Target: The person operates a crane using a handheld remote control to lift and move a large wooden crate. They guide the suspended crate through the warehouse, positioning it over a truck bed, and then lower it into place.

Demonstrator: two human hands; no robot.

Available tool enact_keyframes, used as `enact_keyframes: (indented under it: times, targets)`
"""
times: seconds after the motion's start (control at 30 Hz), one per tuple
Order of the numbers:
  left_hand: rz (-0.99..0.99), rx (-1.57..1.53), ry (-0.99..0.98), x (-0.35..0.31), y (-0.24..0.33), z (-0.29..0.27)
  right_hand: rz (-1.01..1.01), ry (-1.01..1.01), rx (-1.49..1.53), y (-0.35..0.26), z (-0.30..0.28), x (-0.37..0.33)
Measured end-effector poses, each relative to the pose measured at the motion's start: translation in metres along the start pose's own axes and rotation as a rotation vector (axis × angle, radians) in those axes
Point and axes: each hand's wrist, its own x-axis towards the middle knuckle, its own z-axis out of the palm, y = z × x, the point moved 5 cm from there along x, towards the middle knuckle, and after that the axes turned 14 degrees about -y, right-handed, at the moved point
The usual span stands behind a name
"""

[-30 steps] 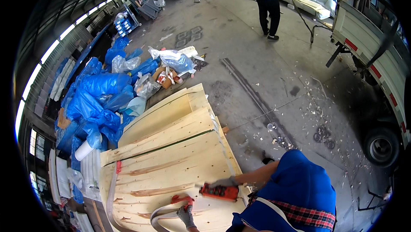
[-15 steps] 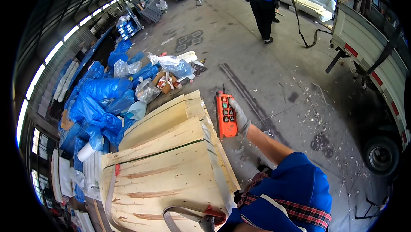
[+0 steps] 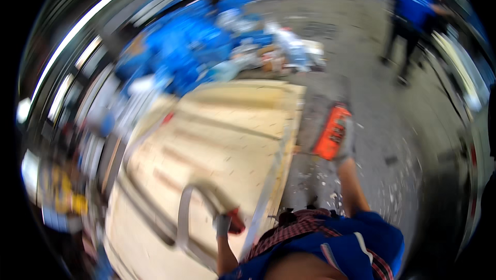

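Observation:
In my gloved right hand point(image 3: 347, 143) is an orange remote control point(image 3: 330, 136) with rows of dark buttons, held upright out in front of me over the floor. My gloved left hand point(image 3: 222, 224), low in the middle, is closed at the red end of a grey lifting strap point(image 3: 183, 220). The strap arches up from that hand and loops down onto a large pale plywood crate point(image 3: 232, 156). Another stretch of it runs up the crate's left side to a small red patch. Motion blurs the picture, so the fingers of both hands are not sharp.
Blue plastic sheeting point(image 3: 186, 42) and clear wrapping lie heaped beyond the crate. A cardboard box point(image 3: 271, 58) sits among them. A person in blue point(image 3: 413, 6) stands at the far right, near long pale boards point(image 3: 457, 63). Something yellow point(image 3: 64, 192) is at the left.
My view has swung right-to-left, so the crate and the person sit farther right and the truck has mostly left view. My left hand with the strap now shows more fully; the remote tilts right.

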Motion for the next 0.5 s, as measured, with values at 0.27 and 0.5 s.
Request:
enact_keyframes:
  times: [0.27,0.5]
  targets:
    - [-0.07,-0.239,0.204,-0.053,0.015,-0.014,0.113,-0.203,-0.1,0.051,-0.01,-0.015]
    - [-0.182,-0.453,0.498,-0.109,0.007,-0.014,0.296,-0.407,-0.166,0.078,0.032,-0.021]
